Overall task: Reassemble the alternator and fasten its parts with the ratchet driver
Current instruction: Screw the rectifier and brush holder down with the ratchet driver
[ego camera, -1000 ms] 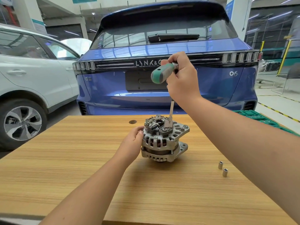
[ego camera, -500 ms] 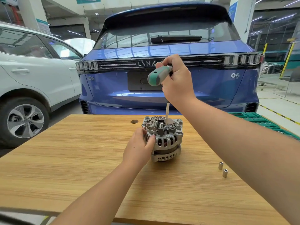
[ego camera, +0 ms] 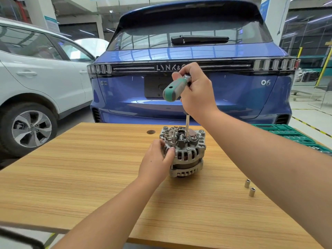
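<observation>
A silver alternator (ego camera: 186,155) stands on the wooden table (ego camera: 89,177), its open rear end with terminals and studs facing up. My left hand (ego camera: 156,162) grips its left side, thumb on the slotted housing. Above it, my right hand (ego camera: 195,92) holds the ratchet driver (ego camera: 174,88) by its head, the green and grey handle sticking out to the left. The driver's steel shaft (ego camera: 187,124) runs straight down into the top of the alternator near its middle.
Two small steel sockets (ego camera: 249,187) stand on the table to the right of the alternator. A green tool tray (ego camera: 287,133) lies at the table's far right corner. A blue car (ego camera: 179,51) is parked just behind the table, a white car (ego camera: 36,78) at the left.
The alternator has been turned under my left hand, which shifted round to its near left side. The driver's handle has swung slightly and its shaft stays on the alternator's top.
</observation>
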`<state>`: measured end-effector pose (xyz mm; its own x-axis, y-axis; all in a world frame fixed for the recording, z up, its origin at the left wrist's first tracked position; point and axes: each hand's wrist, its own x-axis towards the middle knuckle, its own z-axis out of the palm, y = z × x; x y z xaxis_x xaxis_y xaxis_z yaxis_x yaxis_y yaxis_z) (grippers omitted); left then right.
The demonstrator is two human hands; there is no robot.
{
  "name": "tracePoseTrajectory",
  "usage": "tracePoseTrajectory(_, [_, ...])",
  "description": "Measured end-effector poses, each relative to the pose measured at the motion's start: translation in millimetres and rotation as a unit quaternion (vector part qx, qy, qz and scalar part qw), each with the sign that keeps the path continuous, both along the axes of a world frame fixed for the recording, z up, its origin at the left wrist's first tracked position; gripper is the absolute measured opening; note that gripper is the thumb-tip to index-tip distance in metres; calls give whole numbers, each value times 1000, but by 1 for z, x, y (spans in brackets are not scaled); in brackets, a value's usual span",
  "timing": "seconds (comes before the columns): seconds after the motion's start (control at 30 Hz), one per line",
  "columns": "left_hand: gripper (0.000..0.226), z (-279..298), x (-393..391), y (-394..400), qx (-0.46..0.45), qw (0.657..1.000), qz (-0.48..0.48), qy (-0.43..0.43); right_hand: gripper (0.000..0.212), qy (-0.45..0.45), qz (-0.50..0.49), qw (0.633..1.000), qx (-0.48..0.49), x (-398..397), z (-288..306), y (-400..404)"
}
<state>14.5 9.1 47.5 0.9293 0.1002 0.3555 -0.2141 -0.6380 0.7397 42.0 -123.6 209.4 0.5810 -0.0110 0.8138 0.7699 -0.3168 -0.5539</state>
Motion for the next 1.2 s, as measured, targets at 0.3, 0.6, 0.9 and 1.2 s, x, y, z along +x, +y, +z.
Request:
tracePoseTrajectory(0.3, [47, 18, 1, -1, 26, 998, -6, -64, 26, 16, 17, 1000, 18, 2, 0, -2])
tracePoseTrajectory(0.6, [65, 61, 28, -1, 101, 978, -179, 22, 27, 7, 69, 996, 53, 5, -3, -7])
tracePoseTrajectory(0.9, [63, 53, 40, 3, 59, 982, -168, 55, 32, 21, 67, 997, -17, 7, 1, -7])
tracePoseTrajectory(1.2, [62, 55, 38, -1, 13, 979, -184, 89, 14, 24, 49, 998, -24, 11, 0, -5])
